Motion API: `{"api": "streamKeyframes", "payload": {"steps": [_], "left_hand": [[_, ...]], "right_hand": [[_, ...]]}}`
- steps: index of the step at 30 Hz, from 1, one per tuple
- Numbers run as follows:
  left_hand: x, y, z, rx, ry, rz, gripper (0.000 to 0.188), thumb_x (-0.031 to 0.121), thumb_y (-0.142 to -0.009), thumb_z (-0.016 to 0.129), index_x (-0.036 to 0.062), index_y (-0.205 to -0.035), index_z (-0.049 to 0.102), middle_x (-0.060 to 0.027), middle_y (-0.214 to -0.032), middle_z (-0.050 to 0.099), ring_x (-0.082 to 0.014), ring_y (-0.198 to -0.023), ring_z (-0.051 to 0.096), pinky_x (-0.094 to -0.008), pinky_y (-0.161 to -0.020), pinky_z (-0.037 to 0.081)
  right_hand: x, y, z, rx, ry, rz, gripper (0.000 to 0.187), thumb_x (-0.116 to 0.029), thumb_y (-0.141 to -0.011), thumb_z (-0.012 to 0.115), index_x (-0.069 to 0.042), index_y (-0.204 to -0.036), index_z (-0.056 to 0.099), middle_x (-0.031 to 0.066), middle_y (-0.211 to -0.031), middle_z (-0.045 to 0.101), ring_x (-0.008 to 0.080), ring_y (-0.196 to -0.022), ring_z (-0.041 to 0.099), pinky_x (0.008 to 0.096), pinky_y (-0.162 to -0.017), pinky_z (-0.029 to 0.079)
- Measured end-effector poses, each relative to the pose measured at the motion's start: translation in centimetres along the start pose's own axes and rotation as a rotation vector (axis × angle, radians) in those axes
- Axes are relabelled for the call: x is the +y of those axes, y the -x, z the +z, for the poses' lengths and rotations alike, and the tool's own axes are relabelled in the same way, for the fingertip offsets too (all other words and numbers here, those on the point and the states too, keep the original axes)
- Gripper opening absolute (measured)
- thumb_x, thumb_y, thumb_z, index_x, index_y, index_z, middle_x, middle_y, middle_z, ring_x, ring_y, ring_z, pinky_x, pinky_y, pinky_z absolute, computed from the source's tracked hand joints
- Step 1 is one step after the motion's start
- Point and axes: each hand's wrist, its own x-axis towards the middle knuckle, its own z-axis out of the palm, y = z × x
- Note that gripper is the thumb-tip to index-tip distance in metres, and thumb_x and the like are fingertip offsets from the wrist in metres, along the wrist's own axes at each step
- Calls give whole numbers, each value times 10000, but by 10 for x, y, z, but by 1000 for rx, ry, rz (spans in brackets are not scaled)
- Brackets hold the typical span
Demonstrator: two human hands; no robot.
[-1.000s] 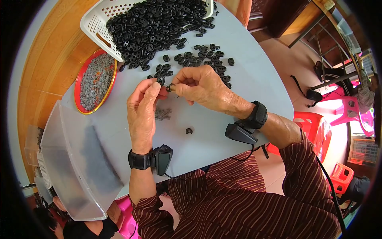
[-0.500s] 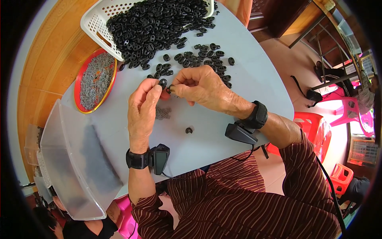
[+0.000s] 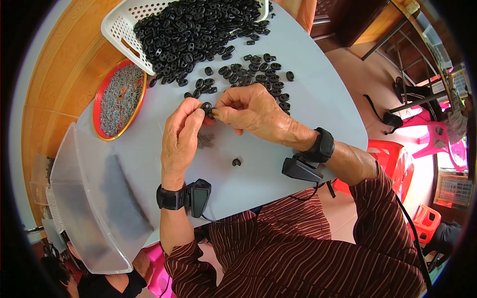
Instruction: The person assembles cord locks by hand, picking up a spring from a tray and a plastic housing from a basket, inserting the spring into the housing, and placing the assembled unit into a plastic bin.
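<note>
Between the thumb and fingers of my left hand (image 3: 181, 129) is a black oval plastic piece with holes (image 3: 206, 107), held above the middle of the table. My right hand (image 3: 256, 110) meets it from the right, thumb and forefinger pinched at the piece's edge. Whatever small dark thing those right fingertips hold is mostly hidden. Below the hands lies a small heap of grey screw-like pins (image 3: 205, 141), partly behind my left hand. A single small black rounded part (image 3: 236, 162) rests nearer to me. Loose black oval pieces (image 3: 243, 77) are scattered just beyond my hands.
A white perforated basket (image 3: 118, 31) spills a big pile of black pieces at the back. Left of it, a red gold-rimmed bowl (image 3: 95, 113) holds many grey pins. A translucent plastic bin (image 3: 82, 198) stands at the table's left edge. Red chair (image 3: 392, 149) at right.
My left hand has shifted slightly right, bringing the black oval piece against the right fingertips; a small gap showed between them before. My right hand has barely moved.
</note>
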Motion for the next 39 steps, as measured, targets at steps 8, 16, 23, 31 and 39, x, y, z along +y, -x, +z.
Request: {"api": "streamKeyframes", "payload": {"steps": [8,16,23,31,39], "left_hand": [[-4,-1,3,-3,26,3,177,176,-881,485,6,-863,531,44,-660,378,-55,-593,285,-239,-511,246],[-9,-2,3,45,48,26,192,189,-887,497,2,-867,536,46,-662,362,-57,-602,299,-233,-519,254],[-6,-1,2,18,-6,33,187,187,-882,487,6,-855,526,31,-653,391,-64,-595,302,-240,-518,263],[-5,-1,-1,-33,-24,9,202,189,-881,470,-1,-868,536,16,-664,488,-61,-590,317,-241,-514,275],[-17,-1,-6,-24,-32,84,339,273,-939,494,-37,-1043,585,30,-673,466,-61,-610,343,-234,-529,297]], "right_hand": [[4,2,4,13,-27,-1,182,-163,-886,605,14,-844,614,18,-703,588,68,-569,508,224,-517,435],[3,2,3,38,-39,0,190,-175,-891,606,11,-854,614,13,-693,580,66,-568,501,222,-522,429],[3,2,3,42,-42,-6,182,-165,-889,609,13,-850,619,9,-675,575,64,-558,492,224,-513,423],[4,2,2,11,-54,-4,205,-190,-891,624,9,-846,622,4,-664,570,62,-553,487,220,-510,415],[2,2,2,14,-57,-31,219,-209,-896,621,5,-848,620,0,-668,569,59,-557,483,217,-508,411]]}}
